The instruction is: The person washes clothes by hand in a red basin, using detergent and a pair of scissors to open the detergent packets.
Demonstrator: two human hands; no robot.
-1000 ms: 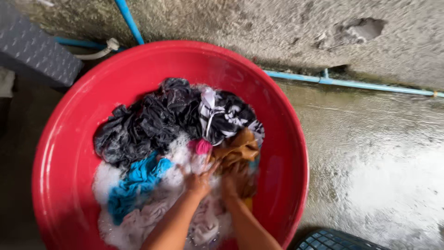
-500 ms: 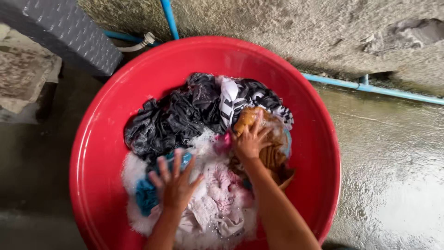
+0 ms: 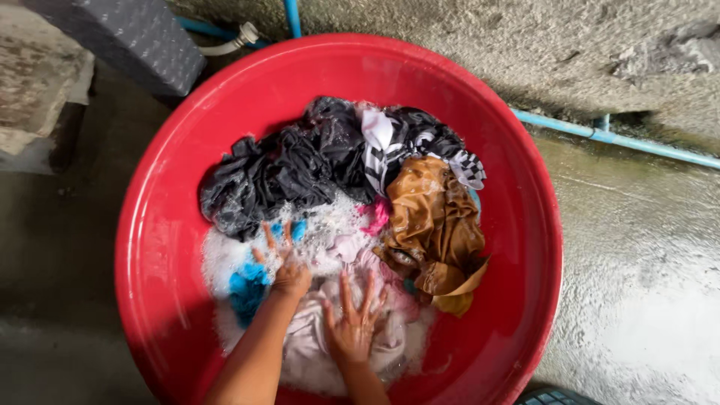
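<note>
One red basin (image 3: 161, 225); two hands — left hand (image 3: 287, 271), right hand (image 3: 352, 330) — fingers spread flat on pale laundry (image 3: 315, 341), gripping nothing.

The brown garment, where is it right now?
The brown garment lies at the right of the red basin, beside the black-and-white cloth.

Both hands press flat, fingers spread, into soapy laundry in a round red plastic tub (image 3: 517, 225): left hand (image 3: 283, 264) by blue cloth (image 3: 246, 289), right hand (image 3: 352, 324) on pale pink cloth (image 3: 307, 341).
</note>
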